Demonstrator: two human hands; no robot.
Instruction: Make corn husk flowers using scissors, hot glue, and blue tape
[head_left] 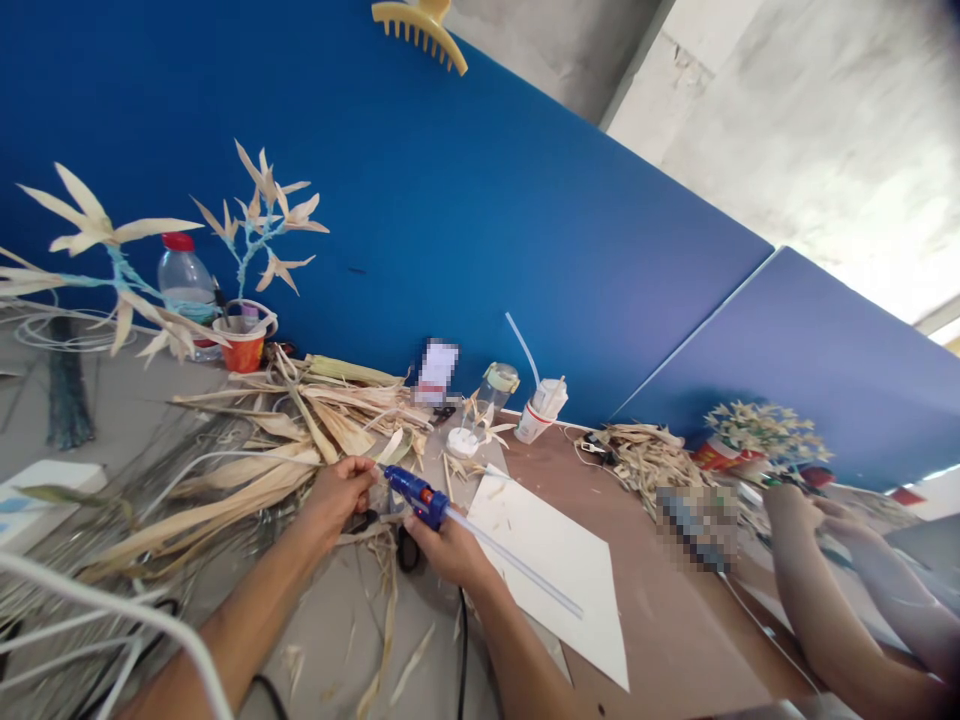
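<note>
A blue glue gun (411, 492) with a long clear glue stick (525, 565) out of its back is gripped in my right hand (451, 548). Its nozzle points left, at the fingertips of my left hand (345, 497). Those fingers are pinched together at the nozzle, around something too small to make out. Dried corn husks (232, 490) lie behind and to the left of my left hand. Under the glue stick is a white sheet (592, 590).
Husk flowers on blue-wrapped stems (259, 240) rise at the back left by a red cup (244, 350) and a bottle (185, 280). A glass jar (499, 385) and white cup (534, 420) stand by the blue partition (450, 230). Another person's arms (817, 580) reach in at right.
</note>
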